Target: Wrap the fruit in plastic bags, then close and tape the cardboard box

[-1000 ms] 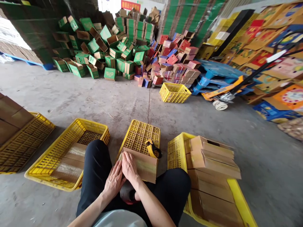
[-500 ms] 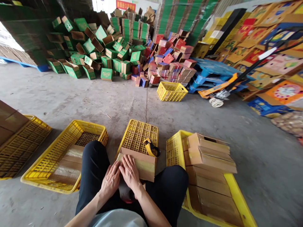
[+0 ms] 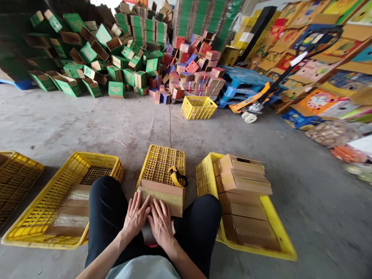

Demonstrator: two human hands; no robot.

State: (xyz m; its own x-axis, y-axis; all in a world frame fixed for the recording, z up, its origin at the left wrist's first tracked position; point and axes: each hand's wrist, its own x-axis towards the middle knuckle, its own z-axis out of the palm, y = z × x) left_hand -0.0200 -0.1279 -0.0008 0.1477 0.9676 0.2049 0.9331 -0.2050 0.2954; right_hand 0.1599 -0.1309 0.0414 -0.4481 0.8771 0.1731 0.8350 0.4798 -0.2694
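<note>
Cardboard box (image 3: pixel 162 195), flat and brown with a shiny strip of clear tape along its top, lies on the near end of an upturned yellow crate (image 3: pixel 161 164) between the person's knees, its long axis running left to right across the view and its taped face turned up toward the camera. Left hand (image 3: pixel 136 216) rests flat on the box's near left part, fingers spread and extended, gripping nothing. Right hand (image 3: pixel 161 223) lies just beside it, touching the box's near edge in the same flat, open-palmed way. Just beyond the box, toward its right end, a yellow tape dispenser (image 3: pixel 178 177) sits on the crate. Left of the box stands a yellow basket (image 3: pixel 35 221) holding flat taped boxes; right of it another yellow basket (image 3: pixel 270 217) carries a stack of folded cartons (image 3: pixel 244 180).
</note>
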